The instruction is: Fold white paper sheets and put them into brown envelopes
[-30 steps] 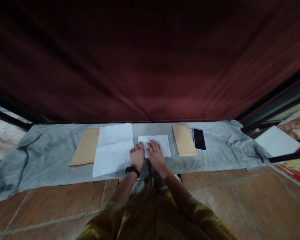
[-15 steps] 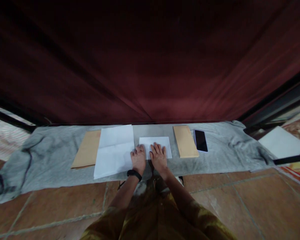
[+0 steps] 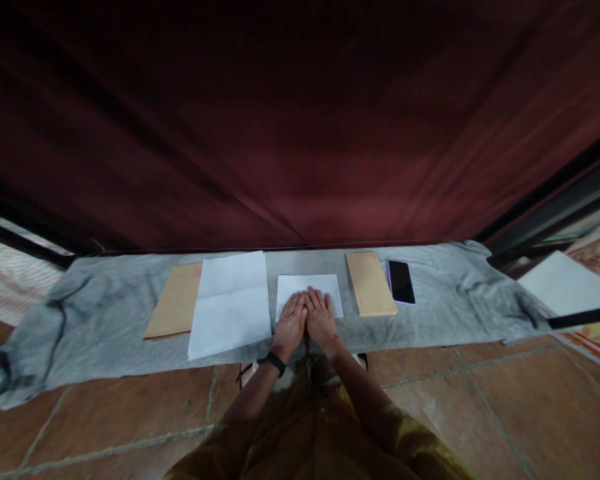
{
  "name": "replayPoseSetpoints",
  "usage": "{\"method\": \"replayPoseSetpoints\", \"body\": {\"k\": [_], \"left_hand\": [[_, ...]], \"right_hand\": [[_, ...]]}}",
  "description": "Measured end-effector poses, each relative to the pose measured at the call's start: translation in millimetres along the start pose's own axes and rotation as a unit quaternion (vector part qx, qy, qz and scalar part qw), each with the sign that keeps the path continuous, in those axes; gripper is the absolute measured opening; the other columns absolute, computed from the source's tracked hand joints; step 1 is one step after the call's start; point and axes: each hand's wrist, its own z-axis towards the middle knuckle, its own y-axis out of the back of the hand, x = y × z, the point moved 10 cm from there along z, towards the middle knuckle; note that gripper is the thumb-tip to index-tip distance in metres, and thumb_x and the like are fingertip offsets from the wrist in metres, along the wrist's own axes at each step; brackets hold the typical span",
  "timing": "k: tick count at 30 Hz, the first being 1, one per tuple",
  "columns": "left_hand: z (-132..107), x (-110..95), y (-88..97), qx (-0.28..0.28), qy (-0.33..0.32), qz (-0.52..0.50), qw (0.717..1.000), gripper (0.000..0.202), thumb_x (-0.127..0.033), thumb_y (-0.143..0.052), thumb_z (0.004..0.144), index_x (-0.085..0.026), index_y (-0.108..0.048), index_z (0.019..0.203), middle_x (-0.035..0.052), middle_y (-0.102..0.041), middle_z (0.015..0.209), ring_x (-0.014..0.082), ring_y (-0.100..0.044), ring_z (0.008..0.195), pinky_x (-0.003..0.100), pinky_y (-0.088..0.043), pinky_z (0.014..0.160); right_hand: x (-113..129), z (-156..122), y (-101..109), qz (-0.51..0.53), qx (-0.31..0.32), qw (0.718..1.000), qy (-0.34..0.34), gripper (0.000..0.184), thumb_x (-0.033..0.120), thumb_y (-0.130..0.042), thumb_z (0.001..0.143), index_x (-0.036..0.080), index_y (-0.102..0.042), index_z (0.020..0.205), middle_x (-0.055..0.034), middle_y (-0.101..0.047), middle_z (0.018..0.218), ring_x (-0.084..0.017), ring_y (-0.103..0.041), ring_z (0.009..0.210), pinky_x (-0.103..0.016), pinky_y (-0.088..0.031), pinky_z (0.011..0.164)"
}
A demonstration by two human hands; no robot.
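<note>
A white folded sheet of paper (image 3: 300,283) lies in front of me on a grey cloth. My left hand (image 3: 291,321), with a black band at the wrist, rests flat on its near part, fingers stretched out. Right beside it, my right hand (image 3: 321,319) also presses flat on the paper, and the two hands touch at the fingers. The paper's near edge is partly covered by the hands. To the left lie larger white sheets (image 3: 231,307) with a crease across the middle, overlapping brown envelopes (image 3: 174,303).
A stack of narrow brown envelopes (image 3: 371,283) and a phone (image 3: 401,281) with a dark screen lie to the right. Grey cloth (image 3: 455,300) covers the bench. Behind hangs a dark red curtain (image 3: 300,167). A white panel (image 3: 566,283) stands at the far right.
My left hand has moved right, from the paper's left edge to beside my right hand. The right hand has stayed nearly in place on the paper.
</note>
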Motion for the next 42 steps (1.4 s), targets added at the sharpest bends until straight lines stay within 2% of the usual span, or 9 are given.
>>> {"method": "replayPoseSetpoints", "body": {"k": [6, 12, 19, 24, 30, 35, 37, 40, 42], "left_hand": [[-4.4, -5.6, -5.6, 0.026, -0.002, 0.068, 0.997, 0.051, -0.037, -0.037, 0.104, -0.019, -0.042, 0.152, 0.0118, -0.039, 0.161, 0.0253, -0.030, 0.151, 0.049, -0.031, 0.122], [-11.5, -7.1, -3.5, 0.008, -0.015, 0.107, 0.994, 0.051, -0.035, -0.038, 0.104, -0.022, -0.042, 0.152, 0.0087, -0.036, 0.163, 0.0248, -0.029, 0.152, 0.048, -0.028, 0.123], [-20.7, 3.9, 1.8, -0.019, 0.004, 0.120, 0.993, 0.059, -0.041, -0.036, 0.104, -0.011, -0.037, 0.154, 0.0153, -0.036, 0.161, 0.0255, -0.030, 0.152, 0.046, -0.030, 0.123], [-28.5, 15.8, 6.0, -0.030, 0.036, 0.115, 0.992, 0.061, -0.045, -0.035, 0.104, -0.009, -0.037, 0.154, 0.0169, -0.036, 0.161, 0.0277, -0.029, 0.152, 0.050, -0.031, 0.122], [-38.6, 25.2, 12.0, -0.059, 0.068, 0.104, 0.990, 0.065, -0.047, -0.036, 0.103, -0.003, -0.039, 0.151, 0.0235, -0.036, 0.159, 0.0313, -0.029, 0.151, 0.049, -0.033, 0.121], [-49.1, 39.8, 17.7, -0.083, 0.165, 0.077, 0.980, 0.065, -0.043, -0.032, 0.104, 0.000, -0.033, 0.152, 0.0276, -0.032, 0.160, 0.0320, -0.034, 0.149, 0.044, -0.045, 0.113], [-49.2, 33.1, 17.0, -0.071, 0.151, 0.074, 0.983, 0.060, -0.037, -0.036, 0.103, -0.004, -0.035, 0.152, 0.0243, -0.034, 0.160, 0.0304, -0.033, 0.150, 0.044, -0.042, 0.115], [-43.7, 12.0, 22.2, -0.067, 0.091, 0.079, 0.990, 0.056, -0.026, -0.039, 0.100, -0.011, -0.035, 0.154, 0.0170, -0.034, 0.162, 0.0263, -0.028, 0.152, 0.043, -0.035, 0.121], [-36.8, 3.6, 31.7, -0.079, 0.075, 0.093, 0.990, 0.061, -0.017, -0.039, 0.096, -0.008, -0.030, 0.156, 0.0176, -0.030, 0.164, 0.0268, -0.023, 0.154, 0.044, -0.033, 0.122]], "right_hand": [[-19.9, -5.9, 6.7, -0.003, -0.028, 1.000, -0.014, 0.050, 0.028, -0.039, 0.104, 0.019, -0.043, 0.153, -0.0097, -0.037, 0.162, -0.026, -0.033, 0.149, -0.045, -0.024, 0.122], [-43.1, -18.4, 20.2, -0.030, -0.081, 0.996, -0.029, 0.049, 0.033, -0.038, 0.106, 0.018, -0.044, 0.152, -0.0128, -0.042, 0.158, -0.027, -0.036, 0.147, -0.046, -0.027, 0.119], [-58.6, -33.7, 23.0, -0.058, -0.141, 0.988, -0.029, 0.052, 0.036, -0.042, 0.105, 0.018, -0.042, 0.153, -0.0153, -0.039, 0.160, -0.030, -0.039, 0.144, -0.048, -0.031, 0.115], [-58.2, -36.0, 22.4, -0.072, -0.153, 0.985, -0.022, 0.052, 0.037, -0.042, 0.105, 0.017, -0.042, 0.153, -0.0159, -0.040, 0.159, -0.031, -0.041, 0.142, -0.048, -0.031, 0.115], [-56.8, -36.6, 24.9, -0.079, -0.154, 0.985, -0.020, 0.051, 0.036, -0.041, 0.105, 0.016, -0.044, 0.152, -0.0165, -0.043, 0.157, -0.031, -0.042, 0.142, -0.048, -0.032, 0.114], [-57.7, -36.1, 23.0, -0.078, -0.150, 0.985, -0.020, 0.051, 0.037, -0.040, 0.105, 0.016, -0.045, 0.151, -0.0167, -0.043, 0.157, -0.032, -0.043, 0.141, -0.049, -0.032, 0.114], [-58.6, -35.9, 21.3, -0.080, -0.148, 0.986, -0.022, 0.051, 0.037, -0.040, 0.105, 0.016, -0.046, 0.151, -0.0166, -0.043, 0.157, -0.032, -0.043, 0.141, -0.049, -0.032, 0.114], [-60.2, -36.1, 19.5, -0.081, -0.146, 0.986, -0.024, 0.051, 0.036, -0.039, 0.105, 0.016, -0.046, 0.151, -0.0165, -0.042, 0.158, -0.032, -0.042, 0.142, -0.049, -0.032, 0.114], [-60.4, -36.1, 18.4, -0.081, -0.143, 0.986, -0.020, 0.051, 0.036, -0.038, 0.105, 0.016, -0.045, 0.151, -0.0165, -0.041, 0.158, -0.032, -0.041, 0.143, -0.050, -0.032, 0.114]]}}
